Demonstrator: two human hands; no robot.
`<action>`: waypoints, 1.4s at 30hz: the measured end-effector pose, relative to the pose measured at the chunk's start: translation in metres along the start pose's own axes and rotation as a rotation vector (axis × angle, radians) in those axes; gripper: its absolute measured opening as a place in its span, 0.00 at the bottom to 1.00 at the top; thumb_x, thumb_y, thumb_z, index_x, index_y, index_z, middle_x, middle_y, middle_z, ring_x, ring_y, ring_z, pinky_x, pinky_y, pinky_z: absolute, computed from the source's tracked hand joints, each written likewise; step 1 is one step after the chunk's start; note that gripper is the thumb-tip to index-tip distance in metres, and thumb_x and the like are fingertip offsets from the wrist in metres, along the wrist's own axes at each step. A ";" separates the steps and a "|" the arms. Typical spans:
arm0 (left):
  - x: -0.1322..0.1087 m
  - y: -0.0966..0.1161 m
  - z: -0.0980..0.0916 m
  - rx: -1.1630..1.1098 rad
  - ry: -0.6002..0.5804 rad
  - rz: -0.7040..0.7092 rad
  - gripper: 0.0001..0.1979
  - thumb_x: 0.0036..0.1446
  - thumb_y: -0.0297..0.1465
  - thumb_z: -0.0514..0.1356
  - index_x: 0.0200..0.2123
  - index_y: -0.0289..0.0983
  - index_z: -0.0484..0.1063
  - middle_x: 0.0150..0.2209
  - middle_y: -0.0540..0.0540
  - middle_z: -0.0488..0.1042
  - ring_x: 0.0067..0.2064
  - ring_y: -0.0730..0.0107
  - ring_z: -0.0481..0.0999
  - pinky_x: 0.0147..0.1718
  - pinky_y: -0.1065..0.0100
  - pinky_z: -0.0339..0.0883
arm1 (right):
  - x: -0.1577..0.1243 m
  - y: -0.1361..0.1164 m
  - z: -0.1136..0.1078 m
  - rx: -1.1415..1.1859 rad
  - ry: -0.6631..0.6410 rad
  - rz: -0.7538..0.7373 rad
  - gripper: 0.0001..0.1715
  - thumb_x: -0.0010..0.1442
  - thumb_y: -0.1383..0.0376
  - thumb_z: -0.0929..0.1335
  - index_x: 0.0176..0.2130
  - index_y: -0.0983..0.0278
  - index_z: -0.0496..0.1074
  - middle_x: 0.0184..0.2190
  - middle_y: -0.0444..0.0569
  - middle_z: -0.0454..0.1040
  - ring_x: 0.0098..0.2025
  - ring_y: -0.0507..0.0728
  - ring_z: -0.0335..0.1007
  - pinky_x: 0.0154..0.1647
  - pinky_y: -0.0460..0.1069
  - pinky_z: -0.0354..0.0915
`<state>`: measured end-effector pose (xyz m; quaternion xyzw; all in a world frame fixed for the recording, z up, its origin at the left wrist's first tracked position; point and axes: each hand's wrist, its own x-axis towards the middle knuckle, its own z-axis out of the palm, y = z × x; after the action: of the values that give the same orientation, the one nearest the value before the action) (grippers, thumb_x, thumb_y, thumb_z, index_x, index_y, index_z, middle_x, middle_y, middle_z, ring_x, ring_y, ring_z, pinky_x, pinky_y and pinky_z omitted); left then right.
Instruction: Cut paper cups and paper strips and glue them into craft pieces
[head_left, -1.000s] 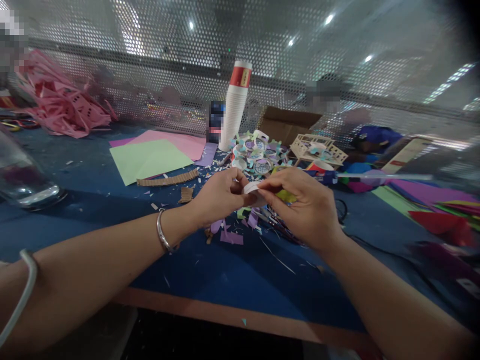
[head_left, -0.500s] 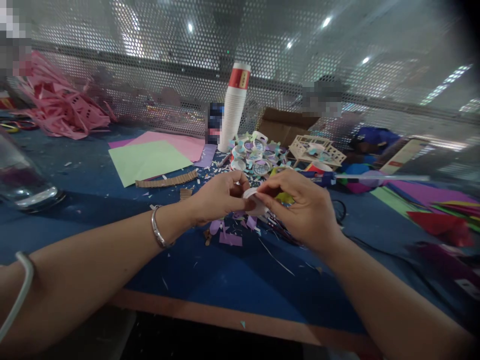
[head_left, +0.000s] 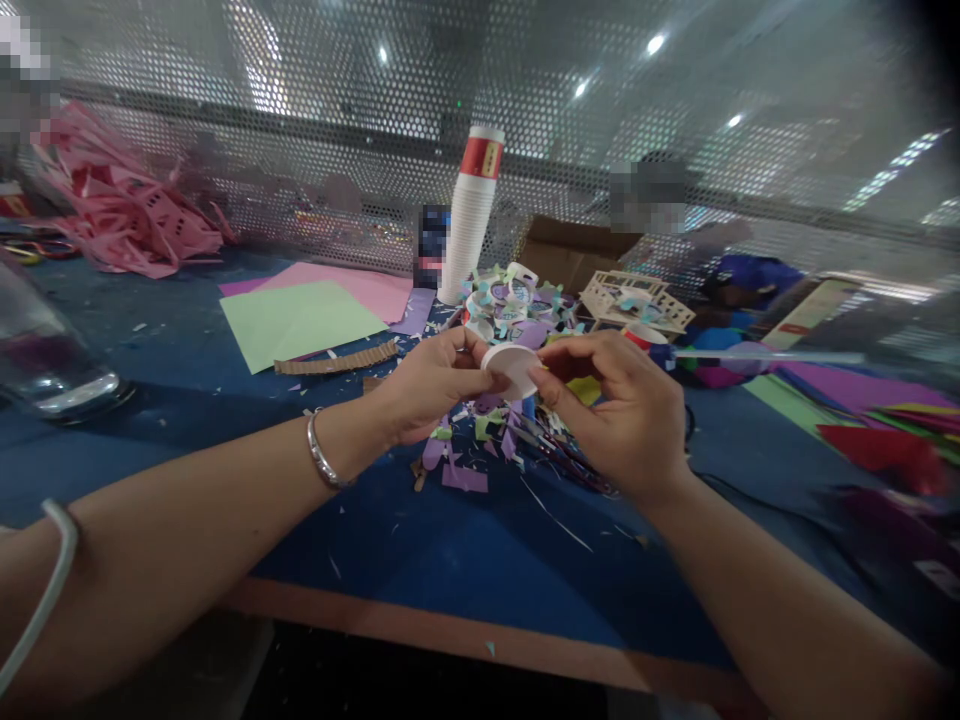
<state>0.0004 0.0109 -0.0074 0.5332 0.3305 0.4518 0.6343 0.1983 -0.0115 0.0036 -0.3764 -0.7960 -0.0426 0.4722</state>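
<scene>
Both my hands meet over the middle of the blue table (head_left: 465,560) and pinch a small white paper cup base (head_left: 511,364). My left hand (head_left: 427,390), with a silver bangle on its wrist, grips the disc's left edge with thumb and fingertips. My right hand (head_left: 619,415) is closed on its right edge, with a yellow-green paper scrap (head_left: 583,388) partly under its fingers. Beneath the hands lies a litter of purple and teal paper cuttings (head_left: 465,470). Behind them sits a heap of decorated cup bases (head_left: 510,305).
A tall stack of white paper cups (head_left: 471,215) stands at the back centre. Green and pink paper sheets (head_left: 300,315) lie left, pink scraps (head_left: 127,215) far left, a glass jar (head_left: 37,350) at the left edge. A wooden model (head_left: 634,298), coloured sheets (head_left: 862,400) and a perforated screen (head_left: 525,100) lie beyond.
The white disc has been raised and turned so its flat round face shows between my fingertips. My right hand's fingers have shifted from over it to its right edge.
</scene>
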 end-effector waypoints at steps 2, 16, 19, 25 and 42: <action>0.000 0.002 0.001 -0.024 -0.013 -0.019 0.17 0.45 0.26 0.68 0.33 0.39 0.62 0.29 0.53 0.72 0.31 0.74 0.73 0.32 0.67 0.63 | 0.000 0.000 0.000 0.022 -0.002 0.046 0.06 0.61 0.65 0.73 0.41 0.59 0.75 0.35 0.47 0.76 0.35 0.55 0.75 0.39 0.52 0.72; 0.004 -0.004 -0.005 0.195 -0.134 0.151 0.19 0.45 0.30 0.70 0.31 0.40 0.60 0.31 0.54 0.68 0.35 0.73 0.70 0.39 0.66 0.66 | 0.001 -0.006 0.002 0.028 -0.069 -0.068 0.06 0.63 0.69 0.70 0.39 0.58 0.75 0.35 0.46 0.77 0.36 0.56 0.74 0.39 0.54 0.71; 0.003 -0.004 -0.005 0.403 -0.105 0.215 0.17 0.47 0.34 0.69 0.32 0.40 0.62 0.32 0.51 0.68 0.36 0.70 0.70 0.37 0.65 0.65 | 0.001 -0.005 0.002 0.037 -0.081 -0.094 0.06 0.63 0.69 0.70 0.39 0.57 0.74 0.36 0.47 0.77 0.40 0.58 0.75 0.42 0.55 0.71; -0.002 -0.003 -0.003 0.421 -0.215 0.174 0.17 0.47 0.34 0.70 0.36 0.39 0.66 0.33 0.50 0.70 0.36 0.69 0.70 0.35 0.66 0.64 | 0.002 -0.005 0.001 0.057 -0.104 -0.130 0.08 0.63 0.70 0.70 0.40 0.58 0.75 0.38 0.48 0.77 0.43 0.59 0.75 0.46 0.57 0.71; 0.006 -0.004 -0.013 0.383 -0.270 0.398 0.16 0.52 0.35 0.70 0.32 0.39 0.64 0.47 0.43 0.74 0.50 0.62 0.75 0.43 0.63 0.76 | 0.004 -0.004 -0.004 0.199 -0.108 -0.014 0.11 0.63 0.72 0.69 0.45 0.60 0.76 0.43 0.49 0.76 0.45 0.57 0.73 0.46 0.53 0.70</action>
<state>-0.0083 0.0208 -0.0138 0.7526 0.2117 0.4215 0.4595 0.1975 -0.0132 0.0099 -0.3238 -0.8232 0.0537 0.4633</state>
